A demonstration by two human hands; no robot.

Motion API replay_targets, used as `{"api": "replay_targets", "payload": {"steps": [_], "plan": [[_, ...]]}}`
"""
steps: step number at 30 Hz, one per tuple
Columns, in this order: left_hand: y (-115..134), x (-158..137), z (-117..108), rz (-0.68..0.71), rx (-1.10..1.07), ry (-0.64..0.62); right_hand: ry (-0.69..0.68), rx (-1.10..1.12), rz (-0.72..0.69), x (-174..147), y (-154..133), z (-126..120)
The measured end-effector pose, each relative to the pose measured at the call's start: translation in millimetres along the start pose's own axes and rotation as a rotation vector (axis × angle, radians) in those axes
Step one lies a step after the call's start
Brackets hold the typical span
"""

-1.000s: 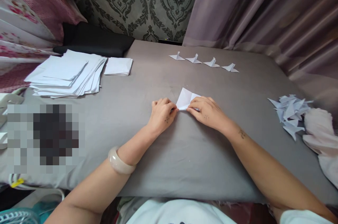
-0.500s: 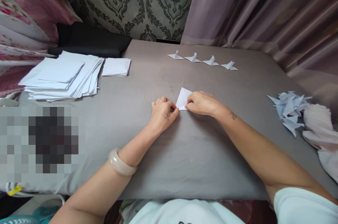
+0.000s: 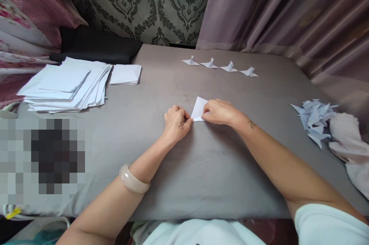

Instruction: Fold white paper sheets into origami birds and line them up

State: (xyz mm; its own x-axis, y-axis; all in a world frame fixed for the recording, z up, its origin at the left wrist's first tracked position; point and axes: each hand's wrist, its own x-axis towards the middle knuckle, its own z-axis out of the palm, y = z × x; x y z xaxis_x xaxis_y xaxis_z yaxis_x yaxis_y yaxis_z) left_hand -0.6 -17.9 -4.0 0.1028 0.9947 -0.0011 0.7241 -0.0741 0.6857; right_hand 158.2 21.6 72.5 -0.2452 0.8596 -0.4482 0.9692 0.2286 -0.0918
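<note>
A small folded sheet of white paper (image 3: 198, 108) lies in the middle of the grey cloth-covered table. My left hand (image 3: 177, 122) is closed, its thumb and fingertips pinching the paper's lower left corner. Closed on the near right part of the paper is my right hand (image 3: 219, 112), its fingers curled and pressed along the lower folded edge. The right hand covers the paper's right side. Beyond the hands stand several folded paper birds (image 3: 230, 67) in a slanting row.
To the left lies a big stack of white paper (image 3: 62, 85), with a smaller stack of paper squares (image 3: 126, 74) beside it. A heap of folded paper pieces (image 3: 316, 116) sits at the right, next to a pale cloth (image 3: 346, 133). Black fabric (image 3: 98, 45) lies at the back left.
Both hands hold nearly the same pose on the folded paper. The whole view has shifted slightly; nothing has been let go or picked up.
</note>
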Motion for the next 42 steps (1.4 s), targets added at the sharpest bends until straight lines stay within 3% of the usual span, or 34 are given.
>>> {"api": "replay_targets", "payload": {"steps": [8,14,25,28,30,33,35,36,38,40,41,42], "plan": [[2,3,-3,-0.041,-0.002,-0.052,-0.030,0.000,0.018,2,-3,-5],[4,4,-11,-0.086,-0.123,-0.049,-0.004,-0.017,0.010,1,-5,-3],[-1,1,3,0.036,0.045,0.010,-0.025,-0.034,0.032,2,-7,-3],[-2,0,4,0.147,0.163,0.034,-0.068,-0.028,0.052,3,-11,-6],[-2,-1,4,0.313,0.262,0.029,-0.066,-0.018,0.060,4,-12,-7],[-2,-1,5,0.578,0.368,-0.090,-0.047,0.008,0.049,6,-5,-7],[-1,0,6,0.665,0.406,-0.148,-0.009,0.106,-0.021,4,6,-6],[-1,0,6,0.685,0.422,-0.155,0.052,0.213,-0.086,1,13,-4],[0,0,6,0.714,0.454,-0.154,0.355,0.445,-0.160,-8,26,5],[3,-1,6,0.746,0.475,-0.150,0.785,0.601,-0.032,-20,36,23],[4,-2,5,0.760,0.482,-0.146,0.932,0.631,0.067,-25,38,34],[5,-3,4,0.769,0.488,-0.143,0.992,0.653,0.144,-31,39,47]]}}
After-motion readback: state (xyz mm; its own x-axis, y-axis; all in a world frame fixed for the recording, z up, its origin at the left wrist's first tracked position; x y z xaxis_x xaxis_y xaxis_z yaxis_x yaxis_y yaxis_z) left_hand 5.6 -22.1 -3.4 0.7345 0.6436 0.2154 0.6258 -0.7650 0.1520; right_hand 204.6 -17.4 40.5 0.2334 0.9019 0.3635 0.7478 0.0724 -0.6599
